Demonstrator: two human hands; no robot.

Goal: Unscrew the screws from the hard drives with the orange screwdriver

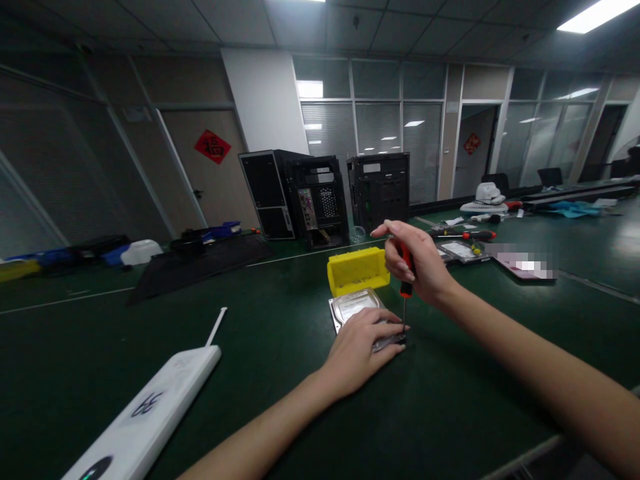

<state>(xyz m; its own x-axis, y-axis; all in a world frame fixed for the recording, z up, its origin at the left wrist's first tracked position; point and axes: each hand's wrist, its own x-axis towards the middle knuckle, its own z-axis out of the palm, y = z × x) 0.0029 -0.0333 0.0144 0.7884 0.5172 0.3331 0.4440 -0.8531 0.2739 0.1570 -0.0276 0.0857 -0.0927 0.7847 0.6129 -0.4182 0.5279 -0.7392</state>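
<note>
A silver hard drive (354,303) lies on the green tabletop (280,373). Across its near side rests my left hand (363,343), fingers closed around its right edge. My right hand (415,260) is wrapped around the red and black handle of a screwdriver (406,288). The screwdriver stands almost upright, its shaft pointing down at the drive's right end by my left fingertips. Where the tip meets the drive is too small to make out. Right behind the drive is a yellow bin (357,270) with small dark bits inside.
Computer cases (320,200) stand at the back. To the right lie another hard drive (460,250), a second screwdriver (477,235) and a pink flat object (523,265). A white device marked 39 (150,407) occupies the left front, and a black mat (195,267) lies farther back.
</note>
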